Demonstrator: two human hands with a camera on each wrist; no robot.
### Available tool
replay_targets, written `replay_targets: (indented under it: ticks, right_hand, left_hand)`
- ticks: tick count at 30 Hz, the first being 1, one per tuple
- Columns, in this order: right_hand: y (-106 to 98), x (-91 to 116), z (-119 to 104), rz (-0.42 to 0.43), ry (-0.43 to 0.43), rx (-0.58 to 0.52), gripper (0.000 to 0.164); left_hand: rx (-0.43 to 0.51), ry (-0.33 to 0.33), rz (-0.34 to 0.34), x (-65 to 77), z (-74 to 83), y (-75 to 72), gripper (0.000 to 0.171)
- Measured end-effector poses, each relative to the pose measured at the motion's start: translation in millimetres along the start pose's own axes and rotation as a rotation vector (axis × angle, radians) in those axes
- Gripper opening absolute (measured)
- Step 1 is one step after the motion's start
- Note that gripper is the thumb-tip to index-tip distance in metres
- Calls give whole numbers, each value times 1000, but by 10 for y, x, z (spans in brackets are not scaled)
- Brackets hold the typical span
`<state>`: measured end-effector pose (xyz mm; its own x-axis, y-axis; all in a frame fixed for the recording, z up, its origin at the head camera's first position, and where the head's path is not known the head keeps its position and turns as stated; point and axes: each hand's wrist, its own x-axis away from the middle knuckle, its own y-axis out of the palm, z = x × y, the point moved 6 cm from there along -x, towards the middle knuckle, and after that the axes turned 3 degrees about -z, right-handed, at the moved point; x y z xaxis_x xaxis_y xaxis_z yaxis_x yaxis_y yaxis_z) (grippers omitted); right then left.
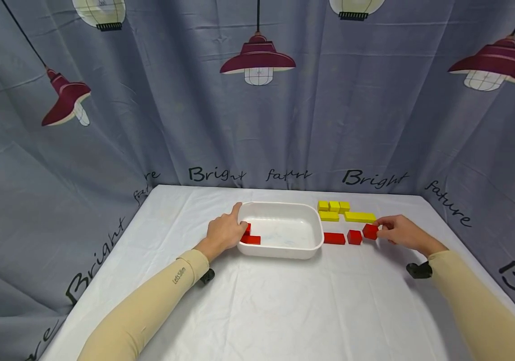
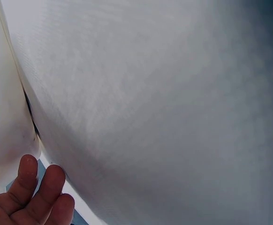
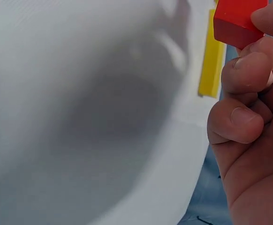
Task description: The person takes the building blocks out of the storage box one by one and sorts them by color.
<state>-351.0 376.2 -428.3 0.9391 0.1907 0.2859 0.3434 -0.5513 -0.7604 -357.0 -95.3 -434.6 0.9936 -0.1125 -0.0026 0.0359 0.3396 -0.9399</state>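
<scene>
A white plastic tray [image 1: 280, 252] stands on the table in the head view. My left hand [image 1: 225, 229] grips its left rim, with the index finger lying along the edge; in the left wrist view its fingers [image 2: 52, 180] bend beside the tray's outer wall [image 2: 5, 103]. Two red blocks [image 1: 251, 240] lie inside at the tray's left end, partly hidden by that hand. Between thumb and fingers, my right hand [image 1: 404, 233] pinches a red cube [image 1: 370, 231], also seen in the right wrist view [image 3: 237, 21]. Another red cube [image 1: 354, 237] and a red oblong block [image 1: 334, 238] sit to its left.
Behind the red blocks lie yellow cubes [image 1: 334, 206], a short yellow block [image 1: 329, 216] and a longer yellow bar [image 1: 359, 217]. A white cloth [image 1: 284, 311] covers the table. Grey-blue curtains [image 1: 257, 130] hang behind and at both sides.
</scene>
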Motion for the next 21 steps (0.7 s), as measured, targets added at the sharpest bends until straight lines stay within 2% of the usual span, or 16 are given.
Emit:
replay_targets:
  ticks: [9,21]
  right_hand:
    - [99,-1,182,2,36,18,49]
    - [137,37,176,4,25,16,49]
  left_hand:
    - [3,-4,-4,0,-3,4,65]
    - [2,-6,-8,-1,-3,4,65]
